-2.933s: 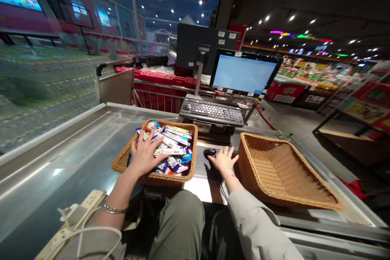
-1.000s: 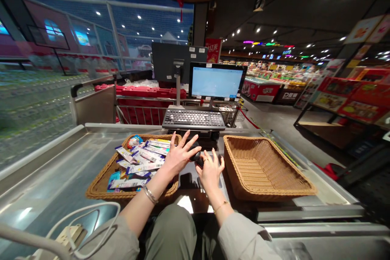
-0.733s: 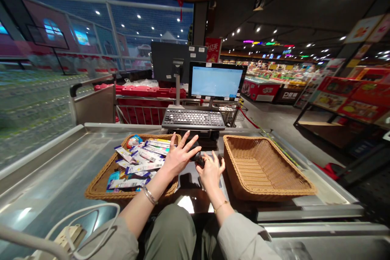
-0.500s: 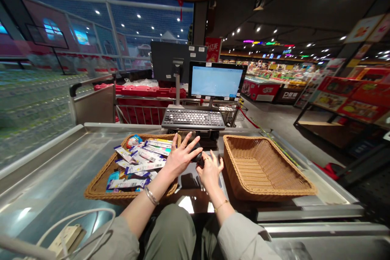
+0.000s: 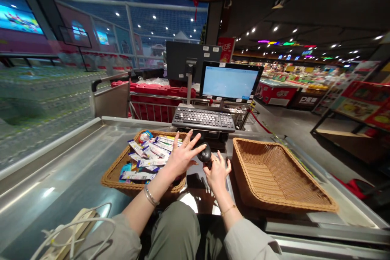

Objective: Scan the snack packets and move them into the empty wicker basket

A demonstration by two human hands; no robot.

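Black scanner [image 5: 205, 153], aslant, pointing forward-left

Head-worn view, forward and down

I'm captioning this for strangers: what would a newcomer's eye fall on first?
Probably the wicker basket of stick-shaped packets, left of centre on the metal counter. Then, in the middle, the right hand, gripping a black handheld scanner, with the left hand spread beside it. Behind them, the lit monitor stands out above the keyboard.
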